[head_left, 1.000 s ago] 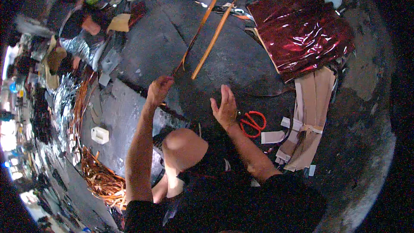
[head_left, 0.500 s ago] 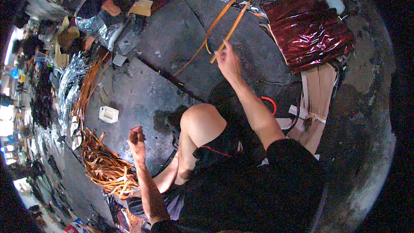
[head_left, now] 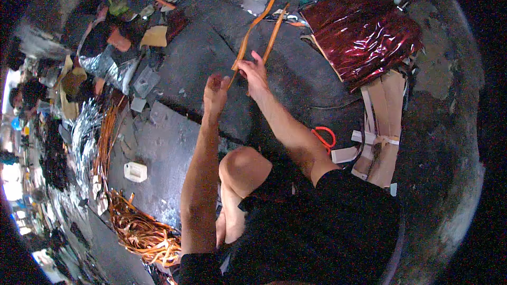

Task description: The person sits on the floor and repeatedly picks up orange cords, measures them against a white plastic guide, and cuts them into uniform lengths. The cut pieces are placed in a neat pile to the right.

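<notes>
Two long, flat orange-brown strips lie over the dark sheet in front of me. The left one, a curved strip [head_left: 246, 40], runs down to my right hand [head_left: 254, 78], whose thumb and fingers are closed on its near end. The other, a straight strip [head_left: 275, 35], passes beside the fingers of that hand, and part of it is hidden there. My left hand [head_left: 215, 95] is beside the right, its fingers curled in. A thin tail of the curved strip reaches its fingertips, which look pinched on it.
A tangled heap of orange-brown strips [head_left: 142, 232] lies at my lower left, near a small white plastic box [head_left: 135, 172]. At right are a shiny dark-red foil sheet [head_left: 364, 31], flattened cardboard [head_left: 388, 111] and a red-orange loop [head_left: 326, 138]. Mixed scrap [head_left: 120, 39] borders the far left.
My left hand has risen from near the knee to beside the right. My right hand has shifted left and nearer, from the straight strip to the curved one. The view has shifted slightly.
</notes>
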A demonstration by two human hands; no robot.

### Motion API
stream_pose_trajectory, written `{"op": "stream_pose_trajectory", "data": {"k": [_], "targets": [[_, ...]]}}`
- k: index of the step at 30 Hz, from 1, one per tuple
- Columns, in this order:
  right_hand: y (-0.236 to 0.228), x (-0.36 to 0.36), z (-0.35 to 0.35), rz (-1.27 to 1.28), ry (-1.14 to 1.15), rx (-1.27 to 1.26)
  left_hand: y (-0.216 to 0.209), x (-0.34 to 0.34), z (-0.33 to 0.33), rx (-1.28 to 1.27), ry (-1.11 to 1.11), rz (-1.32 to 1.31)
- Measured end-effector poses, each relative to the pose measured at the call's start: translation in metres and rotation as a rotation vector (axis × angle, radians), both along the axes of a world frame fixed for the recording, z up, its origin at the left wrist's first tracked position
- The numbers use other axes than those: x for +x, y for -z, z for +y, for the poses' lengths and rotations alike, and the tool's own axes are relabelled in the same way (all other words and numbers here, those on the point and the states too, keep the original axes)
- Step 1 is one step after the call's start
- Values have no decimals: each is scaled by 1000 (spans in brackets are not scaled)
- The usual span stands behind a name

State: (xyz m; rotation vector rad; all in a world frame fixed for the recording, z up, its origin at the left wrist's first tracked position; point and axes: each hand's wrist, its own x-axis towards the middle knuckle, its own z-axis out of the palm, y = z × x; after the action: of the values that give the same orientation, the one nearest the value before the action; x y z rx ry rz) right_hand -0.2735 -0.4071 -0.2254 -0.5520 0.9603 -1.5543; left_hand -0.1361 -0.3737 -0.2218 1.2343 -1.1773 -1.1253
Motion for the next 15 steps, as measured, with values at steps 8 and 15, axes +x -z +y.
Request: {"op": "stream_pose_trajectory", "data": {"k": [8, 15], "targets": [[10, -32, 13, -609, -82, 21, -62, -68, -5, -152, 2, -382], [-2, -22, 1, -349, -55, 96, -49, -35, 3, -142, 2, -451]]}}
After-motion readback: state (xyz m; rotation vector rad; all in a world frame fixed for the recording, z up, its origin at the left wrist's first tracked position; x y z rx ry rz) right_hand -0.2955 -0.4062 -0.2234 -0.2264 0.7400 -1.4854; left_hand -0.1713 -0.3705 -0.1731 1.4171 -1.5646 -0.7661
